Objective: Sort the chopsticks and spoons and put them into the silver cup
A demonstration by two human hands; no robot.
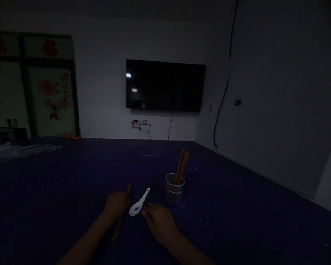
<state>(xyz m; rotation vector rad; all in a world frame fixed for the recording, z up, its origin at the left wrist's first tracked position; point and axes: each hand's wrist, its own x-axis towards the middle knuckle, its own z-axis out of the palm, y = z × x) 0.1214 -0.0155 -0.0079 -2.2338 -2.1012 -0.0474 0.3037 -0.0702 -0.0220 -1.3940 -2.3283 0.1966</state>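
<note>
At lower centre, your left hand (pixel 117 205) grasps slim wooden chopsticks (pixel 118 228); your right hand (pixel 160 222), by a smooth, blue-marked white spoon (pixel 138 205), grips unclearly.

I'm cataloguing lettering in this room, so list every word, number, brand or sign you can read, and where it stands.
"福", red, on the upper right door pane.
"福", red and dimmer, on the upper left door pane.
Red column of characters on the pane below: too blurred to read.
Television: any brand is too small to read.
White spoon: a blue motif, no readable text.
</note>
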